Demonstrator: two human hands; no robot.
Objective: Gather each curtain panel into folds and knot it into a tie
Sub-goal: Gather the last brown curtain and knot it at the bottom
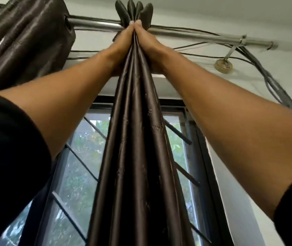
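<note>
Dark brown satin, glossy and slippery-looking, makes up the curtain panel [138, 139] being worked on; it hangs from the curtain rod [195, 35] in a tight bundle of long pleats, its heading loops standing up just above the rod. A second panel [22, 47] is bunched at the rod's left end, not yet knotted as far as can be seen.

Both arms reach up to the rod. The left hand [122, 48] and right hand [150, 50] press palm to palm against either side of the pleats just below the rod, fingers [137, 23] laid flat and straight along the cloth, clamping the bundle between them rather than curling around it.

This looks like the gathering stage, with the knot not yet begun. To do it well, I would judge that the pleats should be kept even and stacked right at the rod first, then the pressed hands run down the bundle away from the rod so the folds stay aligned all the way. Satin like this probably slides easily, so firm, even pressure from both sides matters; a loose squeeze could let the outer folds fan out. Below the rod the bundle hangs in front of the barred window [81, 166], and its lower part runs out of view.
</note>
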